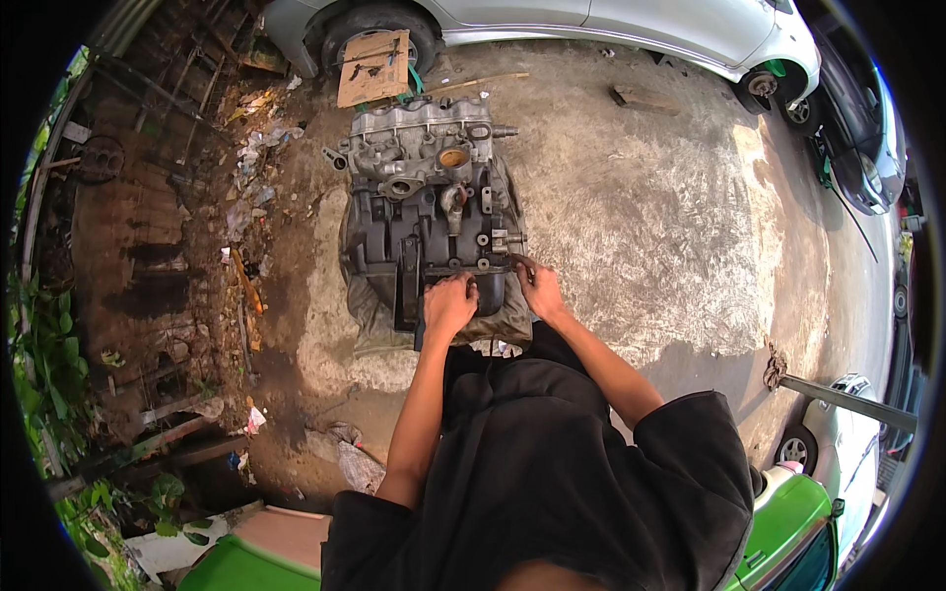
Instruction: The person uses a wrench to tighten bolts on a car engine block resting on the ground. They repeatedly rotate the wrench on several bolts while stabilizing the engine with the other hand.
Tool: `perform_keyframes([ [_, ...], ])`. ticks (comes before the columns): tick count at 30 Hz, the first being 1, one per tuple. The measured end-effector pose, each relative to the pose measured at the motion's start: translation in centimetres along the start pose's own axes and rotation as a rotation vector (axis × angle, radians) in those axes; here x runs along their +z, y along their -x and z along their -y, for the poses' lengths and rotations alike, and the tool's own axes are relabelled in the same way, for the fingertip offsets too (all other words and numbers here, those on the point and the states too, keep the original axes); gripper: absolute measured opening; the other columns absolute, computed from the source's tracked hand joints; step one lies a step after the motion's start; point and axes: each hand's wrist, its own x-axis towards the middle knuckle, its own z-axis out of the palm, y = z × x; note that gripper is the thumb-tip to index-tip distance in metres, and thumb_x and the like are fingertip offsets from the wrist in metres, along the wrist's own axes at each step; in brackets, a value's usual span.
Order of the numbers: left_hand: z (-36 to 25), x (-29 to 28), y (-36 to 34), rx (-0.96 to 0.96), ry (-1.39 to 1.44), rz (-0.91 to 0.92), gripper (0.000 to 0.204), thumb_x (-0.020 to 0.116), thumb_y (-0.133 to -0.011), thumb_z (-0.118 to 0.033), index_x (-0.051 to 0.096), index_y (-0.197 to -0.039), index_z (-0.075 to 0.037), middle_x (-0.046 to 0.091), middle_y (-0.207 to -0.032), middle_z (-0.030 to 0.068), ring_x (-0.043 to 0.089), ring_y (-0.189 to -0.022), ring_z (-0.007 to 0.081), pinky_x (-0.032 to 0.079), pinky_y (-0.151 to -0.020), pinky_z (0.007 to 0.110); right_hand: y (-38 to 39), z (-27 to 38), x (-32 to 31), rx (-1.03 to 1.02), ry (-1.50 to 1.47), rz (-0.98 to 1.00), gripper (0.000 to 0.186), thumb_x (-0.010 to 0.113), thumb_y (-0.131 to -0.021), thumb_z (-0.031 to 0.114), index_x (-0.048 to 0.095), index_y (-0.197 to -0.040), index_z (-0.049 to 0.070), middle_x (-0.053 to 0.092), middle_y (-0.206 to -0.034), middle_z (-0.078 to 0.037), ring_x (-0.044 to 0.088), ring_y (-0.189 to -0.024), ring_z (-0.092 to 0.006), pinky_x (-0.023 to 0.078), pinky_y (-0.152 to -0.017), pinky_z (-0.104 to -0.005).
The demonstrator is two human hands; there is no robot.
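Observation:
A car engine stands on the ground in front of me, with a silver cylinder head [419,118] above a dark engine block [379,222]. Dirty grey cloth or sheeting [384,330] lies beneath it. My left hand [451,300] is at the block's near lower edge, its fingers curled against the dark metal. My right hand [538,288] is at the near right corner, thumb and fingertips closed together beside a small metal fitting [507,241]. What either hand grips is too small or hidden to name.
Beyond the engine, cardboard [372,69] leans on the wheel of a silver car [512,22]. Litter [254,163] lines the dirt strip on the left. A wooden block [645,99] lies on the concrete, and a post [838,396] stands at right.

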Motion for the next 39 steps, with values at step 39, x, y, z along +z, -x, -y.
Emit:
perform_keyframes([
  [39, -0.2, 0.1, 0.3, -0.008, 0.039, -0.039, 0.030, 0.057, -0.093, -0.027, 0.067, -0.115, -0.010, 0.071, -0.107, 0.0132, 0.066, -0.104, 0.0308, 0.045, -0.094, 0.051, 2.5, -1.8, 2.0, -0.130, 0.047, 0.065, 0.034, 0.054, -0.094, 0.010, 0.051, -0.126, -0.002, 0.057, -0.112, -0.028, 0.055, -0.107, -0.0471, 0.046, -0.092, -0.0507],
])
